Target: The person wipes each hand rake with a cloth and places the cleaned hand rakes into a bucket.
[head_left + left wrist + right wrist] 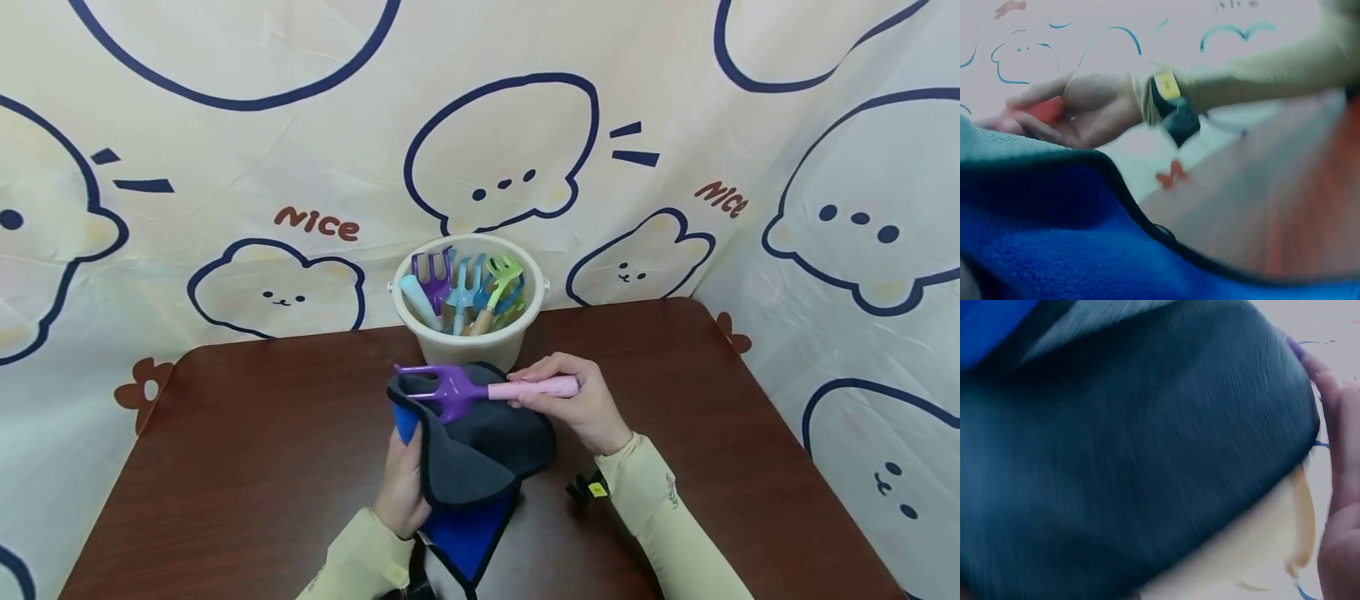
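Observation:
In the head view my right hand (576, 402) pinches the pink handle of a purple toy garden fork (454, 393), its prongs pointing left. The fork lies across a soft cloth (498, 446), dark grey on one face and blue on the other, with black edging. My left hand (402, 483) grips the cloth's left side, and a fold curls up by the prongs; some left fingers are hidden behind it. Blue cloth (1072, 256) fills the lower left wrist view. Blurred grey cloth (1147, 444) covers most of the right wrist view.
A cream bucket (450, 350) stands at the table's back edge, just behind the cloth, holding several toy garden tools in purple, blue and green. The brown table (285, 467) meets a printed curtain (262, 183) at the back and right. A small black device (581, 490) hangs by my right cuff.

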`<state>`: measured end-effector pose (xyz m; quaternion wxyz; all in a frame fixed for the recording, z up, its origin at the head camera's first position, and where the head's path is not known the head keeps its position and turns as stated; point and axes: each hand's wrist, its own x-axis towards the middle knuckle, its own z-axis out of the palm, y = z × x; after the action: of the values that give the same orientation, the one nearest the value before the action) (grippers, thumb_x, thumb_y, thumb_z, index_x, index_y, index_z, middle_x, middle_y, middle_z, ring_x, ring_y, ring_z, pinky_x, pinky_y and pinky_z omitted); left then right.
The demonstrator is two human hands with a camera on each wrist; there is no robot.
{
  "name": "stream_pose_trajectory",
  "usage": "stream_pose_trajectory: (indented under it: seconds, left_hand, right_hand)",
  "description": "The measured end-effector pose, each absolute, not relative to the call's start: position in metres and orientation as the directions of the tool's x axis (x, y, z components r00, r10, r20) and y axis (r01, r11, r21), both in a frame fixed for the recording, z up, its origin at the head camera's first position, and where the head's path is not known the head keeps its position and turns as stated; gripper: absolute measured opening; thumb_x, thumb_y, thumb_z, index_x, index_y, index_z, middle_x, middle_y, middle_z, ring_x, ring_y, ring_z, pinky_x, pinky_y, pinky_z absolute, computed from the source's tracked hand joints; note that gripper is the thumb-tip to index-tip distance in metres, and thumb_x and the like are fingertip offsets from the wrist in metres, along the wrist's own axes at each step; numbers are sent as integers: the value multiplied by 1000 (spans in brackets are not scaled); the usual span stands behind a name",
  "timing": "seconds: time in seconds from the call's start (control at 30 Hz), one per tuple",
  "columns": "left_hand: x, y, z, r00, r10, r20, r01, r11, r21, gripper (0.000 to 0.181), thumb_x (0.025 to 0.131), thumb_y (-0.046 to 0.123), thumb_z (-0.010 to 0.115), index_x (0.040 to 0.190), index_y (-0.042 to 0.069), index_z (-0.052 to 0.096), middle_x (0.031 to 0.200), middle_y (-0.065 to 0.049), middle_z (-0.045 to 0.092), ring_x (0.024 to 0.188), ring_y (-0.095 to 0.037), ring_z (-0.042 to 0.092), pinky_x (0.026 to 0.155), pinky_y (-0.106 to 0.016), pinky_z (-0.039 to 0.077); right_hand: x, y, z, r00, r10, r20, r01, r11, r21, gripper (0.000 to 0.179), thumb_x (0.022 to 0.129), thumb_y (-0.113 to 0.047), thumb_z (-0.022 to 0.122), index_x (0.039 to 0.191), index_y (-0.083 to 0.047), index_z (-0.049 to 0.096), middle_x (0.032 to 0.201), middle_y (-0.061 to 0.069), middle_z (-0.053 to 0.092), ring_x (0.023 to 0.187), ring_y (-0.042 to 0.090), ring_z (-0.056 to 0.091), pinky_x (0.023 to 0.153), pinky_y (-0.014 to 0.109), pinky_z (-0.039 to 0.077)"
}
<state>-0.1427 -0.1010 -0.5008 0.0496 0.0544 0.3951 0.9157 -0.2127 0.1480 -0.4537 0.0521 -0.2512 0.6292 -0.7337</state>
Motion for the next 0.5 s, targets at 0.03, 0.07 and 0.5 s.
stream_pose_trajectory:
  seconds: [0.03, 0.07, 0.5]
  left_hand:
    - [-145, -100, -500, -997, 72, 3, -42, -621, 782, 27, 106, 25, 60, 131, 20, 52, 118, 9, 69, 107, -6, 68, 95, -24, 55]
    - [-147, -99, -500, -999, 20, -38, -42, -558, 829, 30, 104, 20, 64, 131, 16, 51, 119, 6, 68, 107, -9, 67, 94, -26, 56]
    - [-153, -96, -502, -988, -96, -118, -68, -415, 907, 56, 90, -1, 76, 136, 9, 46, 129, -6, 62, 118, -23, 63, 101, -33, 55]
  right_hand:
    - [-213, 148, -454, -876, -402, 266, -235, -125, -964, 24, 91, 0, 77, 111, -12, 77, 110, 6, 76, 98, 26, 74, 85, 38, 62]
    - [-213, 148, -454, -879, -416, 234, -241, -37, -970, 23, 90, -3, 79, 111, -12, 77, 109, 6, 76, 94, 26, 73, 83, 38, 63]
    - [-198, 130, -447, -784, -532, 320, -570, 414, -710, 28, 88, -14, 84, 115, -17, 77, 106, -2, 77, 82, 8, 66, 71, 26, 59]
